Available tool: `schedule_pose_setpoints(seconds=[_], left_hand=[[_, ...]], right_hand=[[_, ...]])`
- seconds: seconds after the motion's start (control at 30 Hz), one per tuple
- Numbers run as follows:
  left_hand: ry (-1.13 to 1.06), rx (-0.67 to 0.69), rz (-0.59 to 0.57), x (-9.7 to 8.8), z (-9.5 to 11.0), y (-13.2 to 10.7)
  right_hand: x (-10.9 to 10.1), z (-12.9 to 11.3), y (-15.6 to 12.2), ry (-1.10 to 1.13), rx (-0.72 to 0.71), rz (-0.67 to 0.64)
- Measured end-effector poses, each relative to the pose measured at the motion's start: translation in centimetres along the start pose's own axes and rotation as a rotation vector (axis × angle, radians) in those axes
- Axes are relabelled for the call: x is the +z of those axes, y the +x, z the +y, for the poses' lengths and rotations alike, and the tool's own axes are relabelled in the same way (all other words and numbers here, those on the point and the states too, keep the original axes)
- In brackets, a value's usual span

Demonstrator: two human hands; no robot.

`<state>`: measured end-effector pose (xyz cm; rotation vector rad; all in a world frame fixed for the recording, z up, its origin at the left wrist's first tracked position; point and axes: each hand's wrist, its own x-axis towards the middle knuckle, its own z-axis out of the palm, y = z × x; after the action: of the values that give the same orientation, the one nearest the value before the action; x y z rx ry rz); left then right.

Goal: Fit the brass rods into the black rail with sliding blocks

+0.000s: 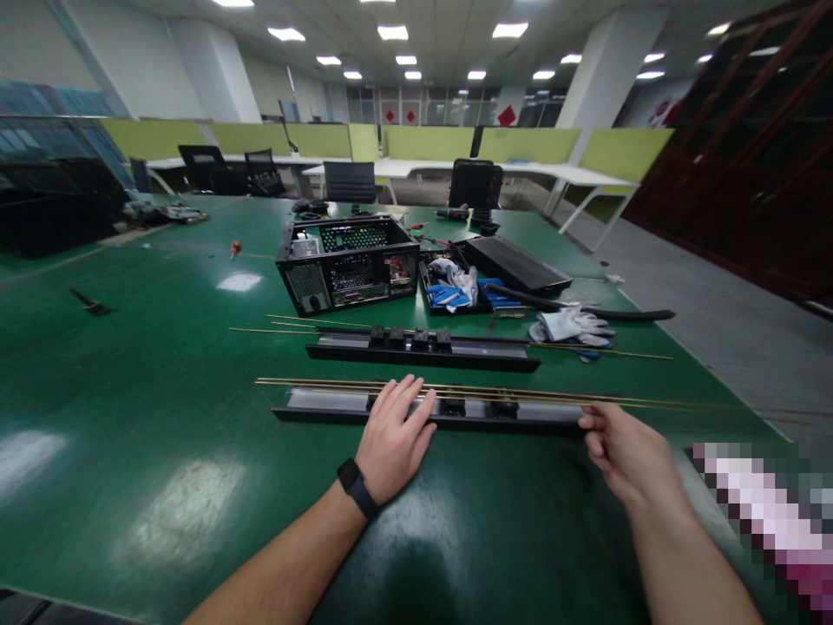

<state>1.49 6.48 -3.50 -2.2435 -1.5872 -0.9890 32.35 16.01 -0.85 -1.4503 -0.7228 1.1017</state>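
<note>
Head view: black rail (482,425) before wearer, long axis left-right; brass rods (482,390) run lengthwise, overhanging both ends. Left hand (396,434) open, laid across; right hand (630,451) pinching rods near right end. Beyond: open computer case (305,286) containing boards; black tray (426,293) containing gloves (459,285). Green tabletop (162,382); office, lime partitions (426,141).

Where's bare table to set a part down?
Bare green table: left of the near black rail, and in front of it between left hand and right hand. Crowded: behind the far rail, among the computer case, work gloves and black panel.
</note>
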Motion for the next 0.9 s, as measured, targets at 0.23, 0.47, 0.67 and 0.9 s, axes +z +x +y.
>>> schedule_pose_setpoints(seconds=[0.23,0.47,0.67,0.9], left_hand=[[0.013,0.001,-0.007,0.1,-0.1,0.0],[0.006,-0.012,-0.012,0.0,-0.1,-0.1],[0.003,-0.006,-0.001,0.1,-0.2,-0.1],[0.005,-0.014,-0.003,-0.1,-0.1,-0.1]], right_hand=[[-1.5,-0.7,1.4,0.014,0.009,0.135],[-2.4,-0.9,2.4,0.024,0.015,0.200],[-2.8,-1.0,2.9,0.048,0.068,0.255],[-1.9,0.0,1.9,0.044,0.009,0.113]])
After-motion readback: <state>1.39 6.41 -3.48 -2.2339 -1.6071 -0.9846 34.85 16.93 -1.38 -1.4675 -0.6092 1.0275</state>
